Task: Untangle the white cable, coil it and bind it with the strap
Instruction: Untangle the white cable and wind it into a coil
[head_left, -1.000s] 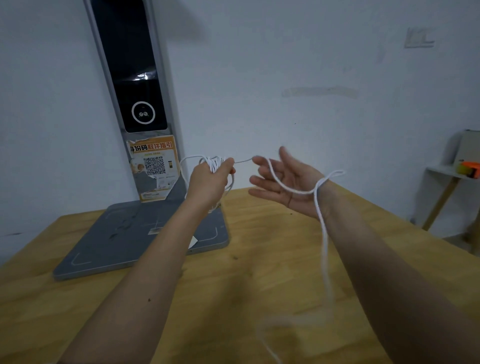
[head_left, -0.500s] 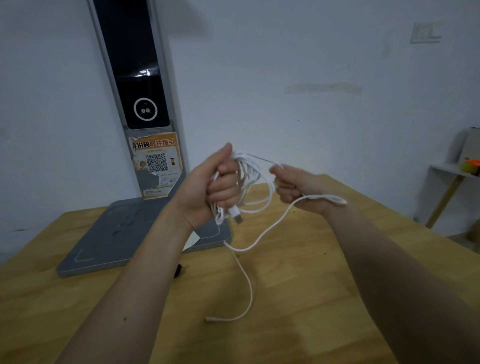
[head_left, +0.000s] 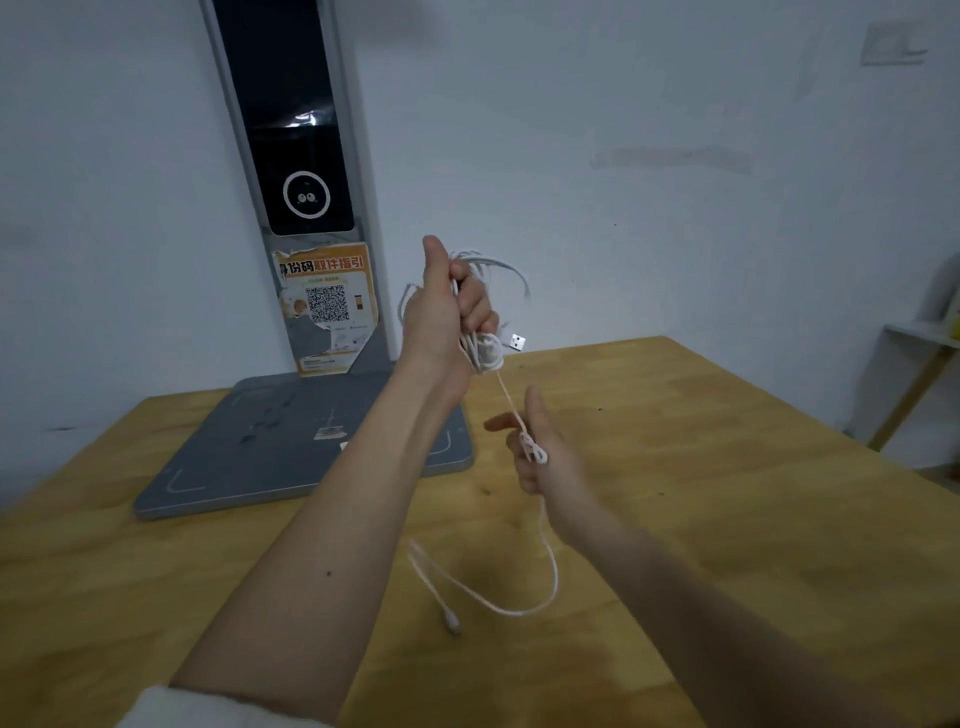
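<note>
My left hand (head_left: 449, 317) is raised above the table and grips a bundle of white cable (head_left: 485, 353) loops, thumb up. A USB plug (head_left: 517, 342) sticks out to the right of that fist. From the bundle a strand runs down to my right hand (head_left: 540, 452), which holds it lower and nearer to me. Below that hand the cable hangs in a loop (head_left: 519, 608), and its small end connector (head_left: 451, 621) lies by the wooden table (head_left: 727, 493). No strap can be made out.
A grey stand with a flat base (head_left: 291, 452) and a tall black panel (head_left: 296, 130) with an orange QR sticker sits at the back left of the table. A white shelf (head_left: 919, 338) stands at the far right by the wall.
My left hand rose and turned thumb up with the bundle. My right hand dropped away from it and slid down the strand, which now runs taut between the hands.
</note>
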